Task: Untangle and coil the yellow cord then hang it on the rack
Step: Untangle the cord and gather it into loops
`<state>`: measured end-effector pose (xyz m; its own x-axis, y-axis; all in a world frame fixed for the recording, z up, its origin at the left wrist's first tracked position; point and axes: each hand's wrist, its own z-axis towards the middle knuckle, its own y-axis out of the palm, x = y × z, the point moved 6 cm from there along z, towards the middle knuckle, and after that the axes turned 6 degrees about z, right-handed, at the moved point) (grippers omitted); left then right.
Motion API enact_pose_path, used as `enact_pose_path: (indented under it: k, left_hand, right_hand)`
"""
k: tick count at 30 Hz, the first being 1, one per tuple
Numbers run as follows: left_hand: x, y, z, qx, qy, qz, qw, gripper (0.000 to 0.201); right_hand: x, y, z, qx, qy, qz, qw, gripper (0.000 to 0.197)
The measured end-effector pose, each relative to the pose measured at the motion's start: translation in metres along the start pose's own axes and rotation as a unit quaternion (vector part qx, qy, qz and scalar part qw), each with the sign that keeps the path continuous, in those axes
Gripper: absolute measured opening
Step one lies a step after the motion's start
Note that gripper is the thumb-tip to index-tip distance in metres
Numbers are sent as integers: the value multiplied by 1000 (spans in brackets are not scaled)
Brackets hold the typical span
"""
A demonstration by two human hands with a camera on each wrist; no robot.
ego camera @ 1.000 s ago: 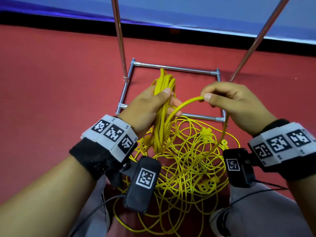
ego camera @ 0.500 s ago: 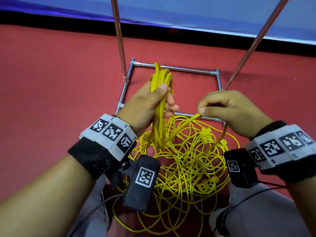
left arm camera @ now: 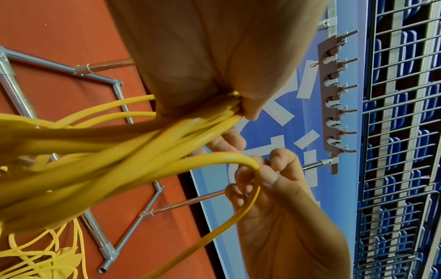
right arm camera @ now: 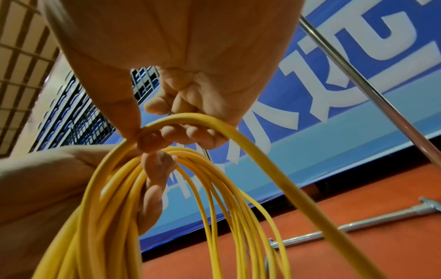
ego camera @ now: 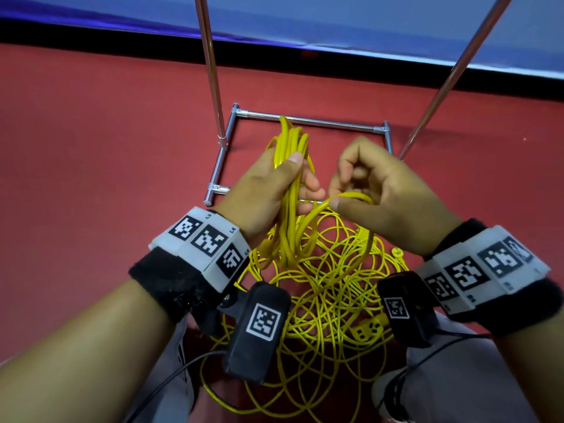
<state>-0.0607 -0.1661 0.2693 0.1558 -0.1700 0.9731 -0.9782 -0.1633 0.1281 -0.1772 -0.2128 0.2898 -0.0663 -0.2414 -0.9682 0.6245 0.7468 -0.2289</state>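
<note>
My left hand (ego camera: 274, 184) grips a bundle of coiled loops of the yellow cord (ego camera: 291, 148), thumb pressed over the strands; the loops stick up above the fist and hang down below it. My right hand (ego camera: 366, 184) sits close beside it and pinches a single strand of the cord (ego camera: 351, 196) that arcs over to the bundle. The remaining cord lies in a loose tangle (ego camera: 329, 288) on the red floor between my knees, with a yellow socket block (ego camera: 367, 329) in it. In the left wrist view the hook rack (left arm camera: 336, 98) hangs high on the frame.
The rack's metal base frame (ego camera: 305, 120) lies on the red floor (ego camera: 91, 148) just beyond my hands, with two slanted uprights (ego camera: 210, 65) rising from it. A blue banner wall (ego camera: 335, 22) stands behind. Wire shelving (left arm camera: 401, 132) shows past the rack.
My right hand has moved left toward the left hand, carrying its pinched strand up to the bundle. The left hand has stayed almost in place with the coil.
</note>
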Motion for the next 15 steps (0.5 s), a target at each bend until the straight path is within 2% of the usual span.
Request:
enact_pose_path:
  k: [5, 9, 15]
  left_hand:
    - [5, 3, -2, -10, 26, 13, 1000, 20]
    - [3, 3, -1, -20, 28, 25, 999, 18]
    - [1, 5, -2, -25, 21, 13, 999, 18]
  right_hand:
    - [-2, -4, 2, -2, -4, 100, 995, 26]
    - [-2, -2, 3, -15, 8, 139, 990, 25]
    - [8, -6, 2, -4, 55, 98, 994, 27]
